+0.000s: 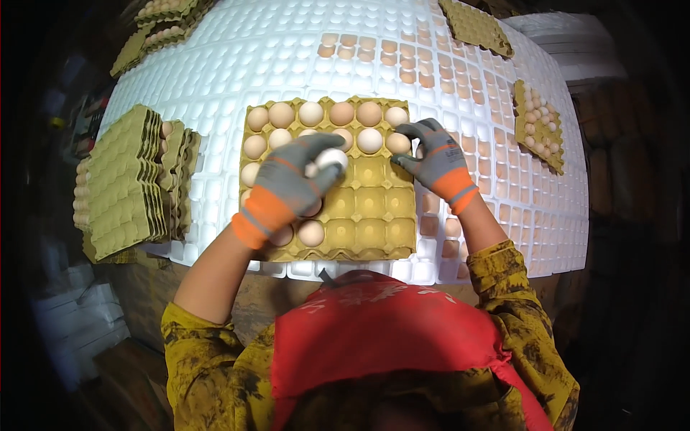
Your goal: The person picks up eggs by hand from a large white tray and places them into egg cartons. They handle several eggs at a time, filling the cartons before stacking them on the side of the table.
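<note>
In front of me a yellowish pulp egg tray [366, 237] lies on white moulded trays. Pale and tan eggs fill its far rows and run down its left side; the cups at the near right hold none. My left hand [287, 179], in a grey and orange glove, pinches a white egg [332, 159] above the tray's middle. My right hand [435, 158], gloved alike, is at the right edge, thumb and fingers curled around a light brown egg [399, 143] sitting in the second row. Part of the tray's left side is hidden beneath my left hand and wrist.
White plastic cell trays [215, 86] cover the lit table, with more eggs [408, 65] in cells at the far middle and right. Stacked pulp trays [129, 187] stand at left. Another egg-filled tray [539, 122] lies at right, and an upside-down one [478, 29] at the far right.
</note>
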Action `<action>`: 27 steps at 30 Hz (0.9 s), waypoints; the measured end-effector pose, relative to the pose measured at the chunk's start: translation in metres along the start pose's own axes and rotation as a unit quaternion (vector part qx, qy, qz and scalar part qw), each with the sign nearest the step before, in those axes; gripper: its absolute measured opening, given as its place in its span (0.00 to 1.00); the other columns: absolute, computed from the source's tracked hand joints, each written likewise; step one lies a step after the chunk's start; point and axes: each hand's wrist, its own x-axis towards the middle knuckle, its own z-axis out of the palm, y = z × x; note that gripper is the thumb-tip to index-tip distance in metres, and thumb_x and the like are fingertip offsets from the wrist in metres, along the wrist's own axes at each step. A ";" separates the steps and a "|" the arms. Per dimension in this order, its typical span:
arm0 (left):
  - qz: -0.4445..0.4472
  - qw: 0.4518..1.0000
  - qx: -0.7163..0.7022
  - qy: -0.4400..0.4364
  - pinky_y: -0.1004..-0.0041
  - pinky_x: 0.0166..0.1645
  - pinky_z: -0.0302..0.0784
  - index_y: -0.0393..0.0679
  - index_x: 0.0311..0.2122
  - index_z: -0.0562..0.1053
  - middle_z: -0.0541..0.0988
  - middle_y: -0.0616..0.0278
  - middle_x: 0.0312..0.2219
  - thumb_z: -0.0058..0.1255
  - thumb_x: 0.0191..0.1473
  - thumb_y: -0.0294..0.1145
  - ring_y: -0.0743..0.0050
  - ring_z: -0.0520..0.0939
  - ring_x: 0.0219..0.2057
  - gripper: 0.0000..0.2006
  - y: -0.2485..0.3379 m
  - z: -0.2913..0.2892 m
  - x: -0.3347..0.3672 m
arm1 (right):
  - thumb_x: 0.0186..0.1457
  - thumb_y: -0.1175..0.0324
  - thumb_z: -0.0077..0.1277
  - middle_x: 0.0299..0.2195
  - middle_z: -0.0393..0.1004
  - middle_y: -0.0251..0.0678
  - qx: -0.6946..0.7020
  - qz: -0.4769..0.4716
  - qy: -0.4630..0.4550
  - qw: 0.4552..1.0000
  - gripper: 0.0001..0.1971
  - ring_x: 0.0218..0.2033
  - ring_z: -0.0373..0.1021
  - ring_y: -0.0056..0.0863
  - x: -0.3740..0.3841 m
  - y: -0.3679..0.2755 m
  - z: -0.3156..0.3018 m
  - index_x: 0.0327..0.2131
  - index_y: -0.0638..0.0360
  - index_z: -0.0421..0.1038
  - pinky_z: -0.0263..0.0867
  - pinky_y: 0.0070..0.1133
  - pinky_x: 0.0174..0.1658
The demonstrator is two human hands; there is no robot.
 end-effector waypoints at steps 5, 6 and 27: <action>-0.204 0.866 -0.456 -0.014 0.75 0.42 0.78 0.38 0.58 0.70 0.78 0.58 0.46 0.45 0.63 0.33 0.74 0.79 0.37 0.20 -0.007 -0.050 0.007 | 0.54 0.70 0.56 0.39 0.76 0.32 0.677 0.087 0.049 0.729 0.26 0.32 0.71 0.16 -0.010 0.006 -0.018 0.58 0.55 0.68 0.70 0.18 0.34; -0.214 0.921 -0.325 0.010 0.72 0.47 0.78 0.38 0.57 0.73 0.78 0.61 0.45 0.47 0.63 0.35 0.71 0.80 0.41 0.19 0.006 -0.046 0.015 | 0.54 0.69 0.57 0.44 0.74 0.32 0.626 0.099 0.001 0.774 0.25 0.34 0.71 0.16 -0.006 0.007 -0.025 0.57 0.55 0.69 0.69 0.18 0.35; -0.106 0.851 -0.494 -0.144 0.79 0.35 0.76 0.41 0.52 0.71 0.79 0.62 0.44 0.36 0.70 0.47 0.79 0.79 0.38 0.21 0.037 0.045 0.080 | 0.67 0.50 0.42 0.64 0.56 0.60 0.977 0.117 -0.069 0.165 0.25 0.35 0.73 0.35 -0.067 0.092 -0.024 0.57 0.59 0.66 0.76 0.26 0.30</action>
